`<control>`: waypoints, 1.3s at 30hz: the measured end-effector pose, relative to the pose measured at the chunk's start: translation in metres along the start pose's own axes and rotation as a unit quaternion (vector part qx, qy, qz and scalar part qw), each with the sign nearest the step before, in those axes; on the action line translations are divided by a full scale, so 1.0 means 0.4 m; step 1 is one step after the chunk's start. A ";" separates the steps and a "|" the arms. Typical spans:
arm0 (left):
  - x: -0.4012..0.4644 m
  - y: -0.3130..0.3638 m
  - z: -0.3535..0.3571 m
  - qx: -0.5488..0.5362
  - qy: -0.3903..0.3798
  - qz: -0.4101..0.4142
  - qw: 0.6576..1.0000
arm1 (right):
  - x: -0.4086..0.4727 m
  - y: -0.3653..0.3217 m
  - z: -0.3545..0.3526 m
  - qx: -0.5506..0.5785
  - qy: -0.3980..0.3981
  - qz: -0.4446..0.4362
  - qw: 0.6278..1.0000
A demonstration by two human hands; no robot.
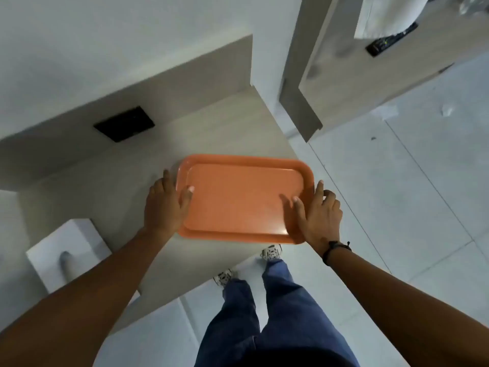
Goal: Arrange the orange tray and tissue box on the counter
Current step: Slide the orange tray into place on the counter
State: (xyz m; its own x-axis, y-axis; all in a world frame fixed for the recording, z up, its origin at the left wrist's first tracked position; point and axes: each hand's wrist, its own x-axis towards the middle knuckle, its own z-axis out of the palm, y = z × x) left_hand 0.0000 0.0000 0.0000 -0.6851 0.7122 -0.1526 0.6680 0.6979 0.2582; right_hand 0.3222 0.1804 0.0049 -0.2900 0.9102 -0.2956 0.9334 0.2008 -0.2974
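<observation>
Orange tray (243,200) flat on the pale bench (111,181), long side running left to right, sitting at the bench's near right corner with its right end at or slightly past the edge above the tiled floor (397,181). Left hand (165,205) clasped on the tray's left short rim, thumb lying over the rim onto the inner surface, fingers wrapped down the outer side; grip closed on the tray. Right hand (318,215) clasped likewise on the right short rim, thumb resting on the inner surface, index finger stretched along the outer edge, other fingers curled outside; grip closed on the tray too. Dark cord bracelet (336,247) around the right wrist. Both forearms bare, reaching in from the lower corners. White tissue box (66,250) standing on the bench to the left of the tray and nearer the camera, well apart from it, partly covered by the left forearm; a tuft of tissue poking from its top slot. Black rectangular plate (124,123) set into the low back wall behind the bench, beyond the tray and to its left. Blue jeans (277,313) and patterned shoes (271,252) below the tray on the floor. Second pale surface (397,70) at upper right, carrying a black remote control (391,39) partly under a white cloth (389,14). Small scraps of white paper (447,110) on the floor near that unit.
</observation>
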 end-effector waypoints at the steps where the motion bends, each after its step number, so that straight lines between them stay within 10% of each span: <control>1: 0.004 -0.003 0.018 0.000 -0.001 -0.006 1.000 | 0.001 0.002 0.011 0.000 0.002 0.015 1.000; 39: -0.107 -0.219 0.043 -0.022 0.089 -0.240 0.966 | 0.233 -0.314 0.171 -0.078 0.043 -0.223 0.971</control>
State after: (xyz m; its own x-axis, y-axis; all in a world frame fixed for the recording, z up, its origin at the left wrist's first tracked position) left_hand -0.0243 -0.0904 -0.0324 -0.9549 0.2797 -0.0992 0.2502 0.9384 0.2383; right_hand 0.1634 0.2152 -0.0475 -0.6606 0.7454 -0.0892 0.7413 0.6289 -0.2345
